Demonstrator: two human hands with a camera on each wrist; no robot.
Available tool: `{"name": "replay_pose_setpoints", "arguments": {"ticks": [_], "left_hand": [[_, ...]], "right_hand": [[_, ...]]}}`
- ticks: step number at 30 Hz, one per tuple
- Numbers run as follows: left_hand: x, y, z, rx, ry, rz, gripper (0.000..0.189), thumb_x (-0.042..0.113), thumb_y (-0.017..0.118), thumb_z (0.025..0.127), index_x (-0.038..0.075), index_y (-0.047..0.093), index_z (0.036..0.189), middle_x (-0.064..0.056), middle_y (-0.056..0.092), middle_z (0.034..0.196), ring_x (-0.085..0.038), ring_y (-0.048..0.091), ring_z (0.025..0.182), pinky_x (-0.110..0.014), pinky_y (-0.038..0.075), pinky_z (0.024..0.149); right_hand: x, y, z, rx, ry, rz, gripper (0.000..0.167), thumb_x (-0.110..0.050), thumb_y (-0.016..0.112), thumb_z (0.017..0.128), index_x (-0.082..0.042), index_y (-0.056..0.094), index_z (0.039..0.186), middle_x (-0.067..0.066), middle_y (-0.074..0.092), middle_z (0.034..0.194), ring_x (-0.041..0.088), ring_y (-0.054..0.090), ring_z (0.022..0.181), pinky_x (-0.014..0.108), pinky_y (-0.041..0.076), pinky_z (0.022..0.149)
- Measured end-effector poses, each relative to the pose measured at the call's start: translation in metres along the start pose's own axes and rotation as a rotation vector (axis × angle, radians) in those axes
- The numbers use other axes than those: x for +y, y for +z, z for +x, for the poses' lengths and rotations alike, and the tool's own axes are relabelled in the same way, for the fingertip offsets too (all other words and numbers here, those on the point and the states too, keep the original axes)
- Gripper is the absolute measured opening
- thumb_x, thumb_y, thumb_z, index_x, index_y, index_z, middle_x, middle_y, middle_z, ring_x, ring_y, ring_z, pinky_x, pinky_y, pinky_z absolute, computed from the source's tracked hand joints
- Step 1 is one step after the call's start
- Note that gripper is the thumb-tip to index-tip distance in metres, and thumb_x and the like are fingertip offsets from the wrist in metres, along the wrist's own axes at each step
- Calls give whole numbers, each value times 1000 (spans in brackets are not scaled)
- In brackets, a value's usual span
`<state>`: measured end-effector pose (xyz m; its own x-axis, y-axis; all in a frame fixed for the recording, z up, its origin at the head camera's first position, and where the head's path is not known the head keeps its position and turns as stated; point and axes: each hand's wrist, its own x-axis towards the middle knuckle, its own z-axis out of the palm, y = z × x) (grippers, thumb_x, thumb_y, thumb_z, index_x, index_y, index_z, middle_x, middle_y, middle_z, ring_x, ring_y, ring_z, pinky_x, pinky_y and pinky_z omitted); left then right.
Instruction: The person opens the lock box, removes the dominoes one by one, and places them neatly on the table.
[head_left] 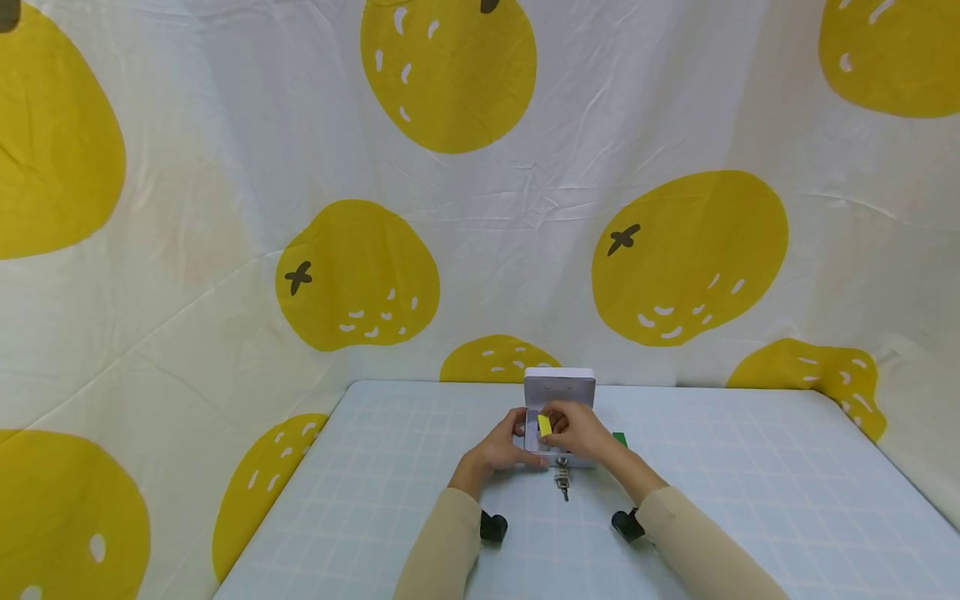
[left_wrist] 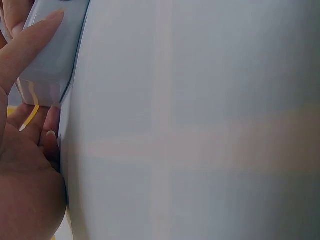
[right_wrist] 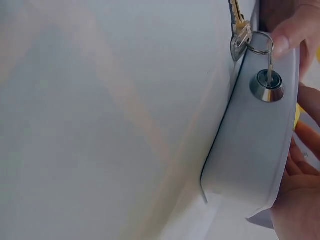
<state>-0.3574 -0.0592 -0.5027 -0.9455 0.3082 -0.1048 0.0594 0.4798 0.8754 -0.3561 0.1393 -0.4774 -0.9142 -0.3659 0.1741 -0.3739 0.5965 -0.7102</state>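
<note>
A small metal lock box (head_left: 559, 388) stands on the table with its lid raised. My left hand (head_left: 501, 443) grips its left side, thumb along the front wall and fingers around the end. Over the box's opening, my right hand (head_left: 582, 430) pinches a small yellow rectangular piece (head_left: 544, 426) between thumb and fingers. A key sits in the front lock (right_wrist: 267, 86), and more keys (right_wrist: 242, 37) hang from its ring. In the left wrist view the left thumb (left_wrist: 31, 47) lies across the box's front. Most of the box's inside is hidden behind the right hand.
Partly behind the right forearm, a small green piece (head_left: 619, 437) lies right of the box. A pale checked cloth (head_left: 360, 508) covers the table. Behind it hangs a white curtain (head_left: 517, 217) with yellow fruit prints.
</note>
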Motion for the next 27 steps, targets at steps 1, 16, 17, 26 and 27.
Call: {"name": "replay_pose_setpoints", "arguments": {"ticks": [1,16,17,26,27], "left_hand": [[0,0,0,3,-6,2,95,26,96,71,23,43,150,0,55,130,-24,49,114,-49,41,105],[-2,-2,1,-15,10,-4,96,23,97,71,23,43,150,0,55,126,-23,49,113,-47,41,101],[-2,-2,2,-17,15,-3,96,23,97,70,22,43,150,1,55,126,-23,49,112,-46,41,101],[-2,-1,3,-16,5,-3,96,24,97,70,23,42,150,2,55,124,-23,48,112,-47,41,103],[-2,-1,3,-15,1,-2,96,25,97,71,23,42,150,2,55,124,-23,48,113,-47,40,103]], "right_hand": [[0,0,-1,3,-6,-4,34,-8,84,85,-3,69,115,6,65,90,16,58,78,27,52,72],[-3,-13,-16,61,-1,-15,33,-6,84,85,-5,68,114,4,64,90,17,57,78,26,53,71],[-3,-13,-17,63,-2,-15,33,-6,84,84,-5,68,114,4,64,90,17,57,79,26,53,71],[-1,-21,-27,82,42,-21,36,-7,85,84,-6,68,116,3,63,92,17,57,81,25,53,73],[0,-22,-28,82,47,-22,36,-7,84,84,-6,68,116,3,63,92,17,57,81,25,54,74]]}}
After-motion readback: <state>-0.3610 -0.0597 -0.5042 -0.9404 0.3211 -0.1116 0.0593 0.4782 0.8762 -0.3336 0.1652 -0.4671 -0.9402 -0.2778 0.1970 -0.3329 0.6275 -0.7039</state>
